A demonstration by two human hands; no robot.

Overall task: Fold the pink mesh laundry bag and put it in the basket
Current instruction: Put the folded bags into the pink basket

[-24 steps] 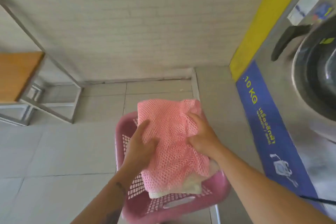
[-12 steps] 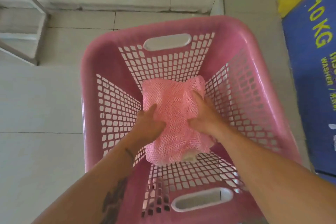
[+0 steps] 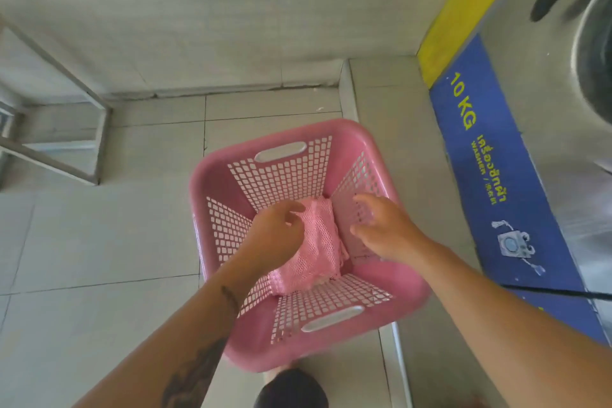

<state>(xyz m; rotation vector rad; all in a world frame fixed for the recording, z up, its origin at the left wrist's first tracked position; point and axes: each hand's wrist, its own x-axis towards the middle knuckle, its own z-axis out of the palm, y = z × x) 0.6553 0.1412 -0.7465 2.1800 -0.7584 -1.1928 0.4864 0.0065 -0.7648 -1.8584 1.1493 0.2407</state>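
The folded pink mesh laundry bag (image 3: 319, 245) lies on the bottom of the pink plastic basket (image 3: 212, 175), which stands on the tiled floor. My left hand (image 3: 275, 238) hovers over the bag's left half, fingers curled loosely and apart, hiding part of it; whether it touches the mesh is unclear. Just right of the bag, my right hand (image 3: 384, 228) is lifted off it with fingers spread and nothing in it.
A washing machine with a blue "10 KG" panel (image 3: 496, 182) stands close on the right. A metal table frame (image 3: 66, 129) is at the far left by the wall. A dark shoe tip (image 3: 291, 387) shows below the basket.
The bag went from held above the basket down to its bottom. Both hands have let go; the right hand has pulled away to the right, and the view has drawn back upward.
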